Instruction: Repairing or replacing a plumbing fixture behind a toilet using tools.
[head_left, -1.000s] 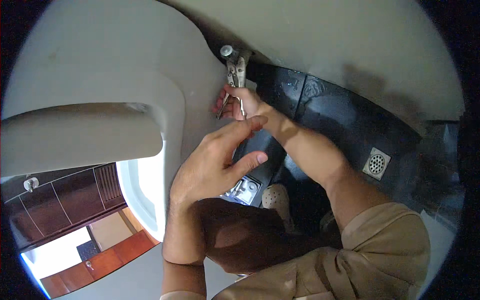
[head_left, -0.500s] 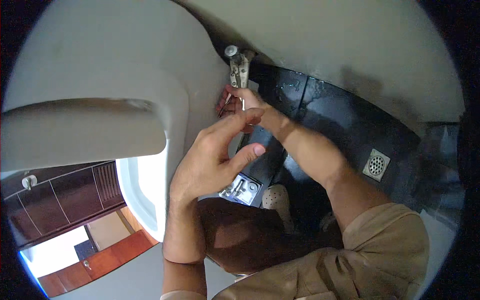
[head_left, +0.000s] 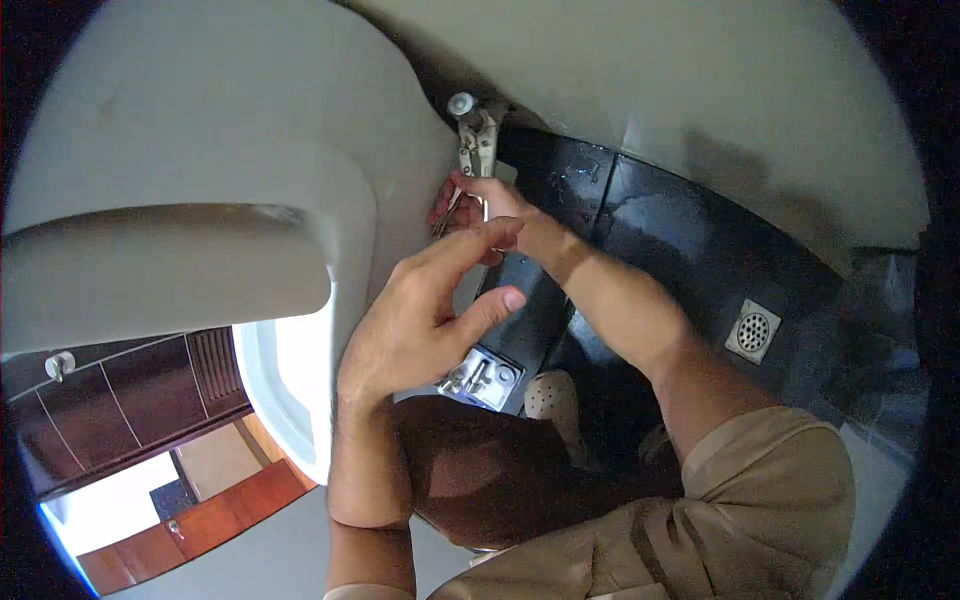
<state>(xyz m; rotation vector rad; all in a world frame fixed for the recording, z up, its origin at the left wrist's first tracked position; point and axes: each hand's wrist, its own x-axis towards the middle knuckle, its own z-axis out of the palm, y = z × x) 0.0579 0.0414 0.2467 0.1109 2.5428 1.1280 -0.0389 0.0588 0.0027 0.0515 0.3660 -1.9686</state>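
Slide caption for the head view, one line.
Right hand holds locking pliers beside a pale bathroom fixture; left hand hangs open, nearer the camera.

The right hand [head_left: 492, 197] wraps its fingers around the handles of metal locking pliers [head_left: 479, 150], whose head stands at a round-capped metal fitting [head_left: 462, 105] tucked between a large pale ceramic body [head_left: 250, 120] and the wall [head_left: 660, 70]. The left hand [head_left: 410, 325] holds nothing, thumb spread from its curved fingers, whose tips overlap the right wrist in view, though contact cannot be told. Below lie a small shiny metal piece [head_left: 500, 378], a perforated shoe [head_left: 550, 396] and dark floor tiles [head_left: 640, 235] with a square drain [head_left: 753, 331].
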